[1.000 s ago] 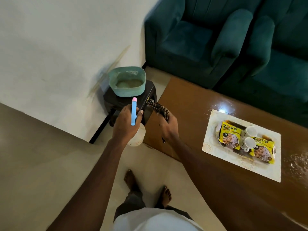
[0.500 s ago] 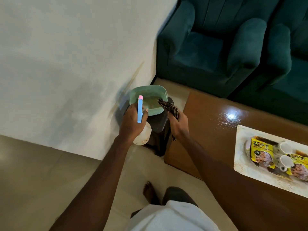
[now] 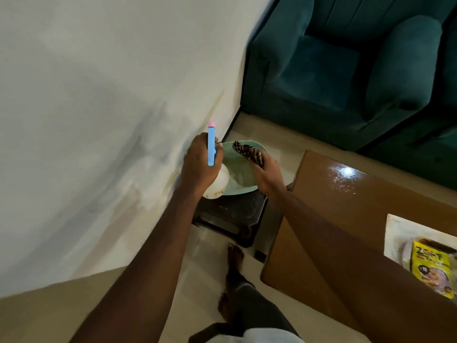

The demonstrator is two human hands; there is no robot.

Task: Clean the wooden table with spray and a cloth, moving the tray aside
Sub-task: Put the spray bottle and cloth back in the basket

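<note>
My left hand [image 3: 199,167] grips a spray bottle [image 3: 215,185] with a white body and a blue trigger head tipped pink, held over the left rim of a mint-green basin [image 3: 243,181]. My right hand [image 3: 268,177] holds a dark patterned cloth [image 3: 247,151] above that basin. The wooden table [image 3: 351,219] lies to the right, its top glossy with a light reflection. At the right edge, a white tray [image 3: 398,238] sits on the table and carries a yellow snack packet [image 3: 431,269]; most of the tray is cut off.
The basin rests on a black stool [image 3: 235,219] against the white wall [image 3: 99,120]. Teal armchairs [image 3: 346,70] stand behind the table. My bare foot [image 3: 235,261] is on the pale floor between the stool and the table's corner.
Both hands have moved forward over the basin with the bottle and cloth. The view has swung left, pushing the table and tray toward the right edge.
</note>
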